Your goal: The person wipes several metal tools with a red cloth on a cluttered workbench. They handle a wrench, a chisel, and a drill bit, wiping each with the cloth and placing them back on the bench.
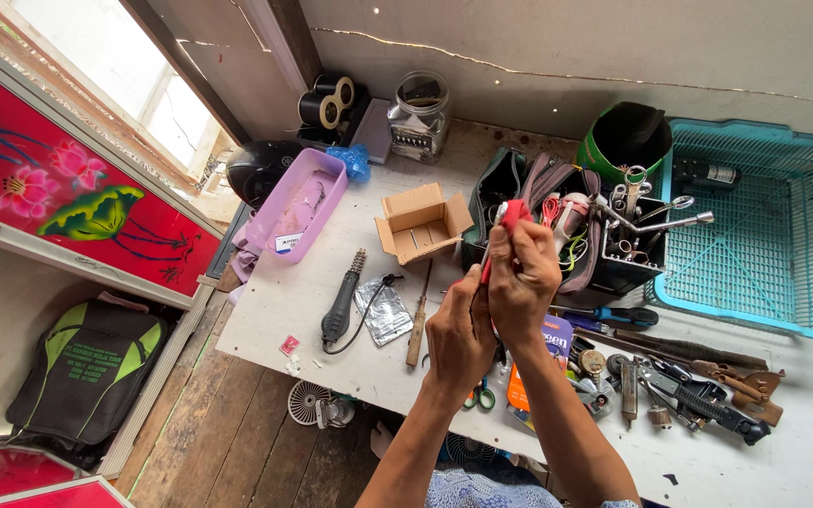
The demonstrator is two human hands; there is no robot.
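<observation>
Head view: left hand (459, 339) and right hand (522, 275) raised together above white worktop (284, 301), both clenched on slim red-handled tool (505, 230). Judged mid-adjustment; needing steady twist next. Just beyond grip, black tool bag (604, 263); below-left, wooden-handled screwdriver (418, 320).

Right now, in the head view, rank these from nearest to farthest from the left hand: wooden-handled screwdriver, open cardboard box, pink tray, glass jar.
1. Wooden-handled screwdriver, just beside the left hand on the white table.
2. Open cardboard box, farther back.
3. Pink tray, toward the window side.
4. Glass jar, at the back wall.
</observation>
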